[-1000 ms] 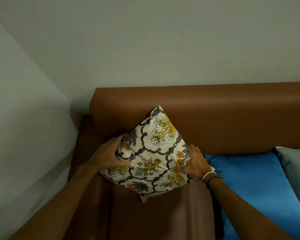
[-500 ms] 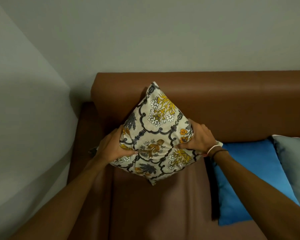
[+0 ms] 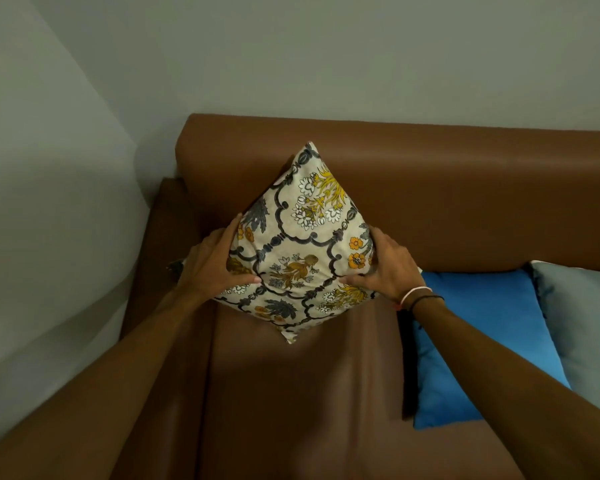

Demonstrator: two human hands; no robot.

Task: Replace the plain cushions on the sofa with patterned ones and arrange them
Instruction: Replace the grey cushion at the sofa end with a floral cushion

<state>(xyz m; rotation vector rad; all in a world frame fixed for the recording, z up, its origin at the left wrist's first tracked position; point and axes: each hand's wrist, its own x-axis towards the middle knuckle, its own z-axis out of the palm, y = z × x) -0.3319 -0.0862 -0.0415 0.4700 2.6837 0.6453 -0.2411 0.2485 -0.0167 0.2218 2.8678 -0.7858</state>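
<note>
A cream cushion with a dark lattice and yellow flowers (image 3: 302,251) stands on one corner on the brown sofa seat (image 3: 291,393), its top corner leaning on the backrest (image 3: 447,188). My left hand (image 3: 210,265) presses its left side and my right hand (image 3: 388,268) its right side; both grip it. A plain blue cushion (image 3: 478,344) lies on the seat to the right, with a plain grey cushion (image 3: 582,327) beside it at the frame's edge.
The sofa's left armrest (image 3: 160,258) meets a grey-white wall (image 3: 49,202) at the room's corner. Another wall (image 3: 326,57) runs behind the backrest. Bare seat lies between the patterned cushion and me.
The patterned cushion has been raised from a flatter tilt to stand higher on its corner against the backrest. Both hands have kept their hold on its sides.
</note>
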